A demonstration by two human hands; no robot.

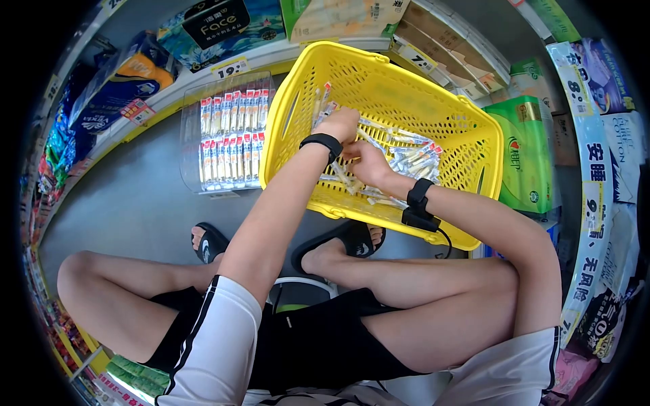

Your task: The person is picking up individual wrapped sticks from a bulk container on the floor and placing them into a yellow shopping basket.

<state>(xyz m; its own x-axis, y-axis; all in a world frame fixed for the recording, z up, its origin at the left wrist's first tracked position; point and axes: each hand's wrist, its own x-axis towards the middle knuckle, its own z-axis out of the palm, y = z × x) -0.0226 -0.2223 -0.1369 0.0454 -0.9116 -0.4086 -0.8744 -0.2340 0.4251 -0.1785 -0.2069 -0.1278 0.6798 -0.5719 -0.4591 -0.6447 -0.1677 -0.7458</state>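
Note:
Both my hands are inside a yellow plastic basket (482, 176) with perforated walls. My left hand (338, 126) is closed near the basket's left side, its fingers curled down and what they hold hidden. Just to its right and lower, my right hand (370, 165) is also closed, thumb and fingers bent together towards the left hand. Small clear-wrapped pale sticks (417, 161) with red and white ends lie loose and jumbled around the hands. Left of the basket, a clear plastic box (192, 145) holds similar wrapped sticks (233, 157) upright in two neat rows.
Shelves with a 19-something price tag (230, 68) and a blue tissue box (220, 34) run behind the basket. Green tissue packs (525, 152) stand close at its right. My sandalled feet (349, 242) rest on the grey floor (122, 210) in front.

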